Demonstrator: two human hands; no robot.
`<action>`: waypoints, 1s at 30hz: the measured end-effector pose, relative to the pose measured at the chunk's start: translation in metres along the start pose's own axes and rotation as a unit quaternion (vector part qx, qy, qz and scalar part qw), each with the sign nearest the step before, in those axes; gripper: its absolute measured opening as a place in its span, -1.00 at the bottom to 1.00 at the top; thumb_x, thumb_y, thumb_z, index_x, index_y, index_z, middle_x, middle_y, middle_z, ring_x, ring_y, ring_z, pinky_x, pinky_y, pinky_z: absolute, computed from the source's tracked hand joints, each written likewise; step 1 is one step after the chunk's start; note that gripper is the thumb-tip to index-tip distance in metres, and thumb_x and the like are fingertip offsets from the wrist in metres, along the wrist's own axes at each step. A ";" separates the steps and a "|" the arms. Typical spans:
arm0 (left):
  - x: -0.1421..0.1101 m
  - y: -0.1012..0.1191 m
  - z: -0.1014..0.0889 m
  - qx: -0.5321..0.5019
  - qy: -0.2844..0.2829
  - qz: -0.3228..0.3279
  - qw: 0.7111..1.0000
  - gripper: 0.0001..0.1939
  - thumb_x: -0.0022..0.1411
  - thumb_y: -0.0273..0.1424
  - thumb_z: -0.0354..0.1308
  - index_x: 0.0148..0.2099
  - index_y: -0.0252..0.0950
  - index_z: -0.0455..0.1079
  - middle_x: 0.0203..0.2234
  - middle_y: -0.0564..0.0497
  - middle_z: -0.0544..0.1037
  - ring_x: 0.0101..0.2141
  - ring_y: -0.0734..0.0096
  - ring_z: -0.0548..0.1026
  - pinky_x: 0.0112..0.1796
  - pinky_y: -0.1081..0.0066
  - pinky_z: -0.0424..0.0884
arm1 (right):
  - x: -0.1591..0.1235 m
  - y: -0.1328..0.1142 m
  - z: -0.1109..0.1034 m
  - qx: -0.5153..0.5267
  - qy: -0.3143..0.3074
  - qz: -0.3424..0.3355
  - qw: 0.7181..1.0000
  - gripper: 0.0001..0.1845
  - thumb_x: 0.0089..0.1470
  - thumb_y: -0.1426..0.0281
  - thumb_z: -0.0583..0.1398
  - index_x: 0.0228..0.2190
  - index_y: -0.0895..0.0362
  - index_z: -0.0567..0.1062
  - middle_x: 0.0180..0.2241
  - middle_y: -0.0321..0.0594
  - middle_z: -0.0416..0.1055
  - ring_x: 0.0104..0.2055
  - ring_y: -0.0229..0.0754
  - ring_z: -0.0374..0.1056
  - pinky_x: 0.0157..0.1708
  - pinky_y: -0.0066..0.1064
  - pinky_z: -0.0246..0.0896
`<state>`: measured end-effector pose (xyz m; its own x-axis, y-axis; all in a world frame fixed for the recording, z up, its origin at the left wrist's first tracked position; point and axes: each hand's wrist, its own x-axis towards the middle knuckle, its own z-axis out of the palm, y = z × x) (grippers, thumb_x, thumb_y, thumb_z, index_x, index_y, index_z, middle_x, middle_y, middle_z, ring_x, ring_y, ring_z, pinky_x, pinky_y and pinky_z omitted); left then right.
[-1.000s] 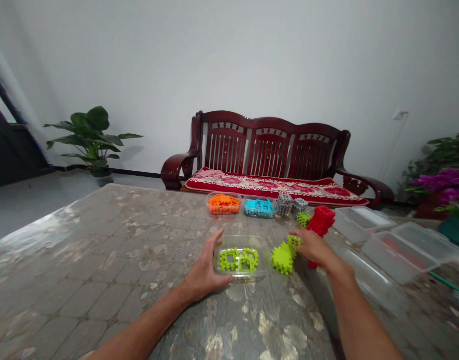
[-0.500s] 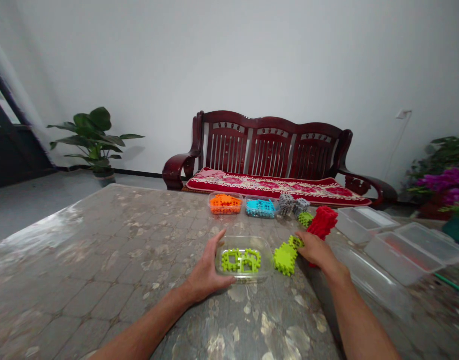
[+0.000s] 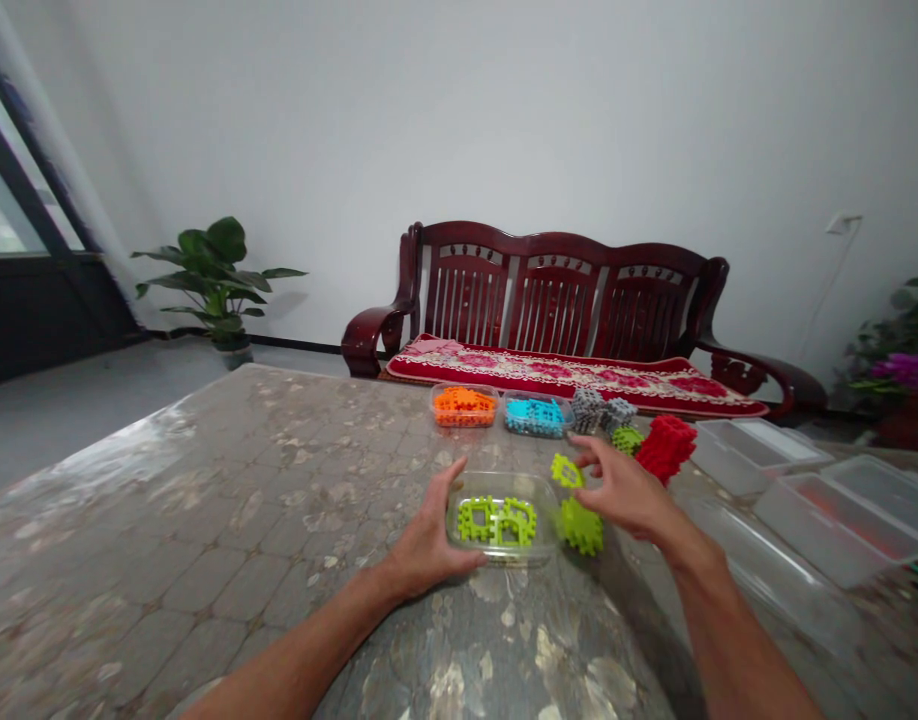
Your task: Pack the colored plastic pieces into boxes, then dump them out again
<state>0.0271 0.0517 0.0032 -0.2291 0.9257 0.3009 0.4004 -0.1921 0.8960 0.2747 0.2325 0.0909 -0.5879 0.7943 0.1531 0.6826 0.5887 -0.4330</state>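
Green toothed piece (image 3: 566,471) is beside the right end of the clear tub (image 3: 546,508), seemingly held at its edge by my right hand's (image 3: 628,490) slightly parted fingers; I'd pinch lightly, my left hand (image 3: 429,540), curved wide, steadying the tub.

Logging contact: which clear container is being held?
The container with green pieces, its left end in the left hand; those with orange pieces and blue pieces stand farther back.

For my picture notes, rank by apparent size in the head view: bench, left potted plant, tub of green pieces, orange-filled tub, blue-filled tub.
1. Bench
2. Left potted plant
3. Tub of green pieces
4. Orange-filled tub and blue-filled tub: too alike to rank.
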 end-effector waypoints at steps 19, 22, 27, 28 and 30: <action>-0.001 0.000 0.003 0.008 -0.006 0.021 1.000 0.21 -0.13 -0.46 0.48 0.48 -0.20 -0.07 0.33 -0.23 0.21 0.27 -0.10 0.30 0.31 -0.10 0.21 | -0.002 -0.059 0.045 0.168 -0.040 -0.081 0.982 -0.59 0.15 0.37 0.16 0.01 0.06 0.60 -0.15 -0.16 0.66 -0.14 -0.06 0.56 -0.04 -0.24 0.39; -0.001 0.001 0.002 0.005 0.000 0.010 1.000 0.20 -0.14 -0.51 0.46 0.48 -0.20 -0.06 0.33 -0.22 0.21 0.27 -0.08 0.30 0.32 -0.09 0.20 | 0.009 -0.025 0.030 0.118 0.010 -0.045 0.992 -0.55 0.13 0.44 0.14 0.02 0.04 0.60 -0.09 -0.16 0.65 -0.08 -0.07 0.55 -0.01 -0.26 0.39; 0.000 -0.006 0.002 0.014 0.012 0.005 1.000 0.19 -0.12 -0.46 0.46 0.48 -0.17 -0.06 0.34 -0.21 0.20 0.27 -0.10 0.30 0.31 -0.13 0.19 | 0.016 0.036 0.019 -0.013 -0.065 0.019 0.998 -0.44 -0.08 0.56 0.19 -0.01 0.11 0.62 0.01 -0.06 0.61 0.05 0.04 0.51 0.07 -0.21 0.37; 0.001 -0.009 0.002 0.015 0.014 0.008 1.000 0.19 -0.12 -0.45 0.46 0.48 -0.17 -0.06 0.33 -0.21 0.21 0.27 -0.10 0.30 0.32 -0.13 0.18 | 0.016 0.046 0.018 -0.037 -0.078 0.025 0.996 -0.40 -0.13 0.57 0.20 0.00 0.10 0.62 0.04 -0.06 0.60 0.09 0.08 0.50 0.10 -0.18 0.35; 0.001 -0.013 0.003 0.015 0.017 0.013 1.000 0.18 -0.12 -0.45 0.46 0.48 -0.17 -0.05 0.33 -0.21 0.21 0.27 -0.11 0.29 0.32 -0.13 0.18 | 0.015 0.060 0.017 -0.067 -0.094 0.033 0.993 -0.31 -0.19 0.60 0.21 0.04 0.07 0.60 0.09 -0.08 0.57 0.13 0.12 0.47 0.13 -0.14 0.33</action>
<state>0.0241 0.0561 -0.0089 -0.2479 0.9087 0.3358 0.4339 -0.2058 0.8772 0.2997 0.2769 0.0519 -0.6026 0.7967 -0.0463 0.7662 0.5614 -0.3125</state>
